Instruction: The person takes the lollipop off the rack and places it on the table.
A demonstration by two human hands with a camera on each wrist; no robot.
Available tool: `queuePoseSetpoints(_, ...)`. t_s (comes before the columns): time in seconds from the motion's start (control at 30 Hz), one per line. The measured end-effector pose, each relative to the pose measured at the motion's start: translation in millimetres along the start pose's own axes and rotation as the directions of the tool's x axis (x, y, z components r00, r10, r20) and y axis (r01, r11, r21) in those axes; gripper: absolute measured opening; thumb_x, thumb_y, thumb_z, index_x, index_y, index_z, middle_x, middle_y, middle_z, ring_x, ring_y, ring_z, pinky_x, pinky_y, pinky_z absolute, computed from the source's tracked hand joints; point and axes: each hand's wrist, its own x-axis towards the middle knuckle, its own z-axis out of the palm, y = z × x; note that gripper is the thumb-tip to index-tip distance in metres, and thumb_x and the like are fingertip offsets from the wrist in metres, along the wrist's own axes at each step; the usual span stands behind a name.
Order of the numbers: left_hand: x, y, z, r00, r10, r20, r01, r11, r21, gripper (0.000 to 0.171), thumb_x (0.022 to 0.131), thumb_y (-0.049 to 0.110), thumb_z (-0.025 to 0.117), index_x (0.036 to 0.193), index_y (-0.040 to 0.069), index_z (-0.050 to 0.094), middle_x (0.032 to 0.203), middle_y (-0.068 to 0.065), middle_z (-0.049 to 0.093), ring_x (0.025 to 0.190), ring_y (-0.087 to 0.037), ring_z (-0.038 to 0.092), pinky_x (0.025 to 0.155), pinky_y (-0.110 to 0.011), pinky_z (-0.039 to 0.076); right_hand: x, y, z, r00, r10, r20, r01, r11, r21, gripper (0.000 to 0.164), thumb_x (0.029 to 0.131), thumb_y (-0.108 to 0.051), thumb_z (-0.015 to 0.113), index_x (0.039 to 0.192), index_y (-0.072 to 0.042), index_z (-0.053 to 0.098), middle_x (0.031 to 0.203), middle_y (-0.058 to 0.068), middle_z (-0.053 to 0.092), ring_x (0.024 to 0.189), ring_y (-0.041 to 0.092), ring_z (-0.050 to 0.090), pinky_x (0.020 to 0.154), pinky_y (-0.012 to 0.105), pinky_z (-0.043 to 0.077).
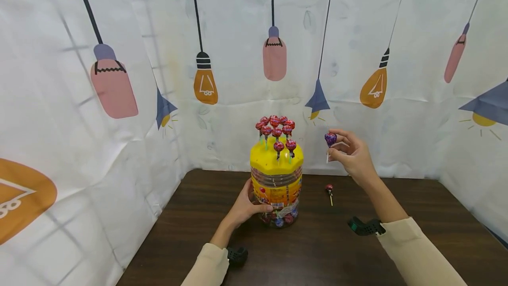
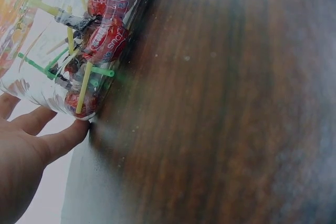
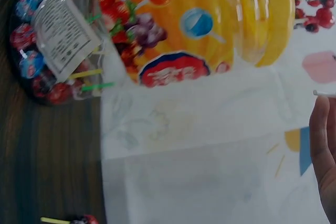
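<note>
A clear plastic lollipop jar (image 1: 279,191) with a yellow lid (image 1: 263,162) and an orange fruit-printed label stands upright on the table. Several red-wrapped lollipops (image 1: 276,132) stick up from the lid, heads upward. My left hand (image 1: 247,206) grips the jar's left side low down, thumb across the front; in the left wrist view its fingertips (image 2: 76,132) touch the jar near its base. Right of the lid and raised, my right hand (image 1: 354,156) pinches a purple-wrapped lollipop (image 1: 330,139), its white stick pointing down. In the right wrist view only the stick (image 3: 323,94) shows.
One red lollipop (image 1: 329,190) lies on the dark wooden table (image 1: 317,250), right of the jar. Wrapped lollipops (image 3: 31,64) fill the jar's bottom. A white cloth (image 1: 238,136) printed with lamps hangs behind and beside the table.
</note>
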Motion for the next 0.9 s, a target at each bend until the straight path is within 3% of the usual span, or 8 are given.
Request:
queuePoseSetpoints(0.17, 0.2, -0.6, -0.1, 1.000, 0.006, 0.008, -0.006, 1.000, -0.006, 0.101, 0.084, 0.025, 0.086, 0.161, 0.027, 0.021, 0.161, -0.002, 0.039, 0.152, -0.033, 0.036, 0.116, -0.059, 0.042, -11, 16, -11, 0.998, 0.054, 0.025, -0.054, 0.998, -0.021, 0.048, 0.092, 0.011, 0.066, 0.137, -0.005, 0.060, 0.099, 0.016, 0.060, 0.076, 0.013, 0.071, 0.066, 0.028, 0.064)
queuePoseSetpoints(0.47, 0.5, 0.1, 0.7, 1.000, 0.005, 0.010, -0.005, 1.000, -0.008, 0.101, 0.083, 0.025, 0.087, 0.161, 0.029, 0.022, 0.161, -0.001, 0.038, 0.152, -0.032, 0.034, 0.116, -0.059, 0.042, -28, 48, -31, 0.993, 0.113, 0.034, -0.113, 0.994, -0.011, 0.046, 0.093, 0.012, 0.064, 0.135, -0.004, 0.059, 0.100, 0.005, 0.058, 0.079, 0.010, 0.071, 0.066, 0.028, 0.064)
queuePoseSetpoints(0.9, -0.3, 0.4, -0.3, 1.000, 0.008, 0.013, -0.008, 1.000, -0.005, 0.101, 0.084, 0.025, 0.086, 0.161, 0.027, 0.021, 0.162, -0.003, 0.038, 0.152, -0.033, 0.034, 0.116, -0.059, 0.042, -46, 84, -59, 0.977, 0.201, 0.074, -0.196, 0.978, -0.069, 0.046, 0.095, 0.008, 0.064, 0.136, -0.010, 0.055, 0.108, 0.007, 0.057, 0.081, 0.013, 0.070, 0.068, 0.031, 0.064)
